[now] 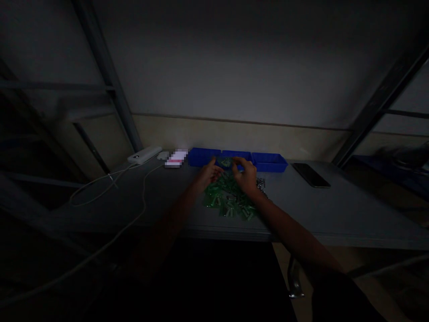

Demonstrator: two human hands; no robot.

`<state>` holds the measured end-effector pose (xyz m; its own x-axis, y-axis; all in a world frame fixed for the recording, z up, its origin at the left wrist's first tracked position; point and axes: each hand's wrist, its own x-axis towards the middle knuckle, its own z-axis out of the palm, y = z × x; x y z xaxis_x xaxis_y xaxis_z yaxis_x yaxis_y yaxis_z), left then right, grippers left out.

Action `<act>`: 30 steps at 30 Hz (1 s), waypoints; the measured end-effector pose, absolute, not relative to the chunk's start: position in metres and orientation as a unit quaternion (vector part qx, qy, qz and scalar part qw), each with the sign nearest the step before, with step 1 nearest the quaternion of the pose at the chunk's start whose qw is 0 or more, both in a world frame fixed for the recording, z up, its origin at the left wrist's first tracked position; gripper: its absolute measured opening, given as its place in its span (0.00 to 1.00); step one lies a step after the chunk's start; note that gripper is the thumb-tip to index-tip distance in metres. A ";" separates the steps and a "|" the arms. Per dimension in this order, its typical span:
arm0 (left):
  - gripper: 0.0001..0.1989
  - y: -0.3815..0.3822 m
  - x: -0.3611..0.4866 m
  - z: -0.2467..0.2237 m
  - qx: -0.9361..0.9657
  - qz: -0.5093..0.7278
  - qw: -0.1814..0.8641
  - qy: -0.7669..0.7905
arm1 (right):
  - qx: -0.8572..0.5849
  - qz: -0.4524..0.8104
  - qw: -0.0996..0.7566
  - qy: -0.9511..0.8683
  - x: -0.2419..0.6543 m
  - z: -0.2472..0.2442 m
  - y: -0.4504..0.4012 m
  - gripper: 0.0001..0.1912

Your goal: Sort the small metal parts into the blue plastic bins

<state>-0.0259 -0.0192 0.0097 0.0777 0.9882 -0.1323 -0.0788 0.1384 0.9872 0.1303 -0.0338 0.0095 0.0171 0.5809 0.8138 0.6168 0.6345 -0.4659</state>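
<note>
Between my two hands is a small clear plastic bag (225, 162), greenish, with small parts inside that are too dim to name. My left hand (208, 175) pinches its left edge, and my right hand (246, 175) has its right edge between thumb and fingers. Right below lies a heap of green-tinted plastic bags (231, 199) with small metal pieces in them. Some loose shiny metal pieces (260, 183) lie beside my right wrist, partly hidden by it. Behind the hands stand blue bins (270, 162) in a row; their contents are hard to see.
A dark phone (311, 175) lies on the grey table (348, 210) at the right. To the left are a lit, blurred-out phone (176, 158) and a white power strip (145, 155) with cables (144, 197) trailing off the front edge. Metal posts (110, 85) frame the table.
</note>
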 end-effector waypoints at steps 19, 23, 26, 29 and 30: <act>0.05 -0.020 -0.030 -0.001 0.726 0.504 0.242 0.401 | -0.395 0.371 0.530 -0.653 0.129 0.011 -0.026 0.19; 0.05 -0.020 -0.026 -0.007 0.737 0.481 0.187 0.436 | -0.412 0.300 0.559 -0.654 0.131 0.006 -0.023 0.12; 0.06 -0.016 -0.025 -0.006 0.692 0.502 0.204 0.477 | -0.425 0.182 0.566 -0.682 0.132 0.004 -0.025 0.10; 0.20 -0.014 -0.028 0.003 0.624 0.507 0.339 0.488 | -0.413 0.094 0.575 -0.700 0.133 0.006 -0.030 0.09; 0.26 -0.015 -0.029 0.006 0.598 0.500 0.398 0.484 | -0.406 0.077 0.573 -0.707 0.133 0.007 -0.031 0.10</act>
<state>-0.0286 -0.0146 0.0060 0.0311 0.9766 0.2127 0.1818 -0.2148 0.9596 0.1329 -0.0314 0.0073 -0.0124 0.6625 0.7490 0.4866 0.6583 -0.5742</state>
